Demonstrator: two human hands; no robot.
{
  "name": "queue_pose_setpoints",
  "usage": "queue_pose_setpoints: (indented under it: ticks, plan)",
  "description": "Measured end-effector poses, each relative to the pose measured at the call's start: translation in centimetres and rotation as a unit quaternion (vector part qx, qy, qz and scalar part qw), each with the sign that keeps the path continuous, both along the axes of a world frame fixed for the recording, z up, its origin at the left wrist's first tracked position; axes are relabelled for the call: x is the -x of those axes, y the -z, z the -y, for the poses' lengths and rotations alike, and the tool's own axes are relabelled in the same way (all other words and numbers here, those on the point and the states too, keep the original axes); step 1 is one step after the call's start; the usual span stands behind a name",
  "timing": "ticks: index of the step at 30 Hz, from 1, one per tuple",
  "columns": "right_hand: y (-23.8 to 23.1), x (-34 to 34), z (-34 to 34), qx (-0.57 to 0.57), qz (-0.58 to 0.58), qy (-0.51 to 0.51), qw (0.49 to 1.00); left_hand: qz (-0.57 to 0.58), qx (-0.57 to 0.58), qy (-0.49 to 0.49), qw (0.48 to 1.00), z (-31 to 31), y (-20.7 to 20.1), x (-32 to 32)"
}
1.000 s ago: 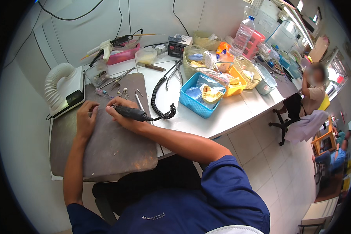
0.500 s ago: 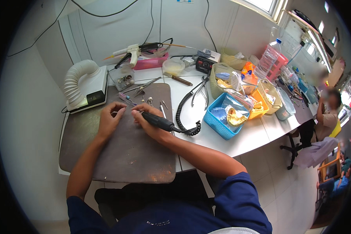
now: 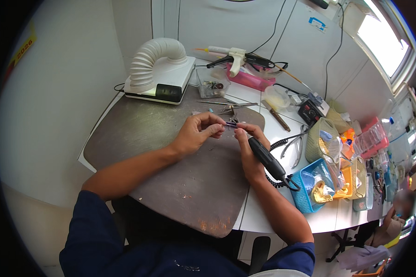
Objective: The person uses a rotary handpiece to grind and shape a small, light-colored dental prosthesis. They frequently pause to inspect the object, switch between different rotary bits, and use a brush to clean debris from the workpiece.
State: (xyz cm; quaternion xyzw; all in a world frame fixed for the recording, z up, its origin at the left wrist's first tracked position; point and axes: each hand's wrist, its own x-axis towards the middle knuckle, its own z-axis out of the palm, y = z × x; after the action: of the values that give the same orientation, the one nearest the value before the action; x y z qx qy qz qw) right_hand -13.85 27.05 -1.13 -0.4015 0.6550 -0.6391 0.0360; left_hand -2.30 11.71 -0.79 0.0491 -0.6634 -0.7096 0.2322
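My right hand is wrapped round a black rotary handpiece, its coiled cord running off at the back end. My left hand is closed in a pinch near the handpiece's front end. Whatever sits between its fingertips is too small to make out. A short dark piece shows in the gap between the two hands. Both hands are over the far part of a worn brown work board. Just beyond them lie small bits and slim metal tools.
A white box with a ribbed hose stands at the back left. Behind the board are a clear tub, a glue gun on a pink tray and a brown-handled tool. Baskets, including a blue one with a dental model, crowd the right.
My view has turned, so the bench appears tilted and shifted to the right. The hands have come closer together at the fingertips. The handpiece stays in my right hand.
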Motion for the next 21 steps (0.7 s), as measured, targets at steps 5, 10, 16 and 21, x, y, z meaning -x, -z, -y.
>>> queue_pose_setpoints:
  ticks: [5,10,16,21]
  plan:
    - [-1.2,-1.8,-0.6,0.016,-0.026,-0.046,0.998,0.045,-0.066,0.058,0.995,-0.8,-0.1,-0.8]
    - [-1.0,-1.5,-1.1,-0.007,-0.023,-0.048,0.999,0.069,-0.101,0.071,0.99,-0.9,-0.3,-0.7]
    - [-1.1,-1.4,-1.2,0.001,0.014,-0.064,0.998,0.075,-0.125,0.05,0.988,-0.8,-0.2,-0.5]
    - [-1.3,-1.7,-0.9,-0.002,0.036,-0.084,0.996,0.077,-0.126,0.044,0.988,-0.7,-0.1,-0.6]
